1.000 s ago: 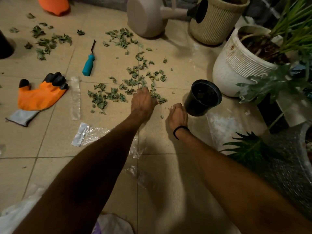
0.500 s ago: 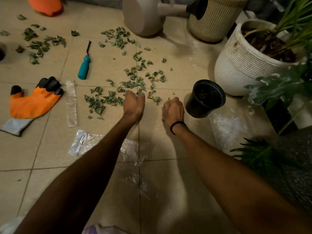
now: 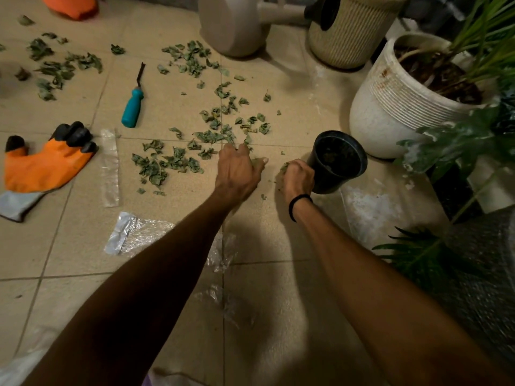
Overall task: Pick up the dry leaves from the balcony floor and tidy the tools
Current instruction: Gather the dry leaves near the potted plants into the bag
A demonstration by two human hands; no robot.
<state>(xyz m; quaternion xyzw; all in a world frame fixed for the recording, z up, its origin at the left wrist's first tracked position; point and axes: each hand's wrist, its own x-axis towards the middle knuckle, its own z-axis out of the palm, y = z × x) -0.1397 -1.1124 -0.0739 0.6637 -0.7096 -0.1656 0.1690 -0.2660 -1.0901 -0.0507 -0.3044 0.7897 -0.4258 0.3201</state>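
1. Leaves point(image 3: 167, 166) are scattered over the balcony floor point(image 3: 278, 302) in three loose patches: one just left of the hands, one farther off near the watering can point(image 3: 231, 26), and one at the far left.
2. The left hand point(image 3: 238, 174) is held low at the near edge of the middle patch. Its grip is curled round a small bunch of leaves, which shows between thumb and fingers.
3. The right hand point(image 3: 298, 178) is bunched into a fist, its grip closed on more leaves, a few of which poke out at the far side. It is held against, or just beside, the wall of the black pot point(image 3: 330, 185); contact cannot be told.
4. Half a second ago both hands were drawn back as fists, the right one apart from the pot. The right hand is now brought up to the pot, and the left is returned to the leaves. The little cluster seen a second ago between the left hand and the pot is gone from the tiles; only crumbs are left there.
5. A handful is judged ready to be dropped into the pot, so the gathering is under way but far from done.
6. The teal-handled tool point(image 3: 133, 107) and the orange glove point(image 3: 47, 165) are left lying on the tiles to the left, so tidying of the tools is not yet begun.
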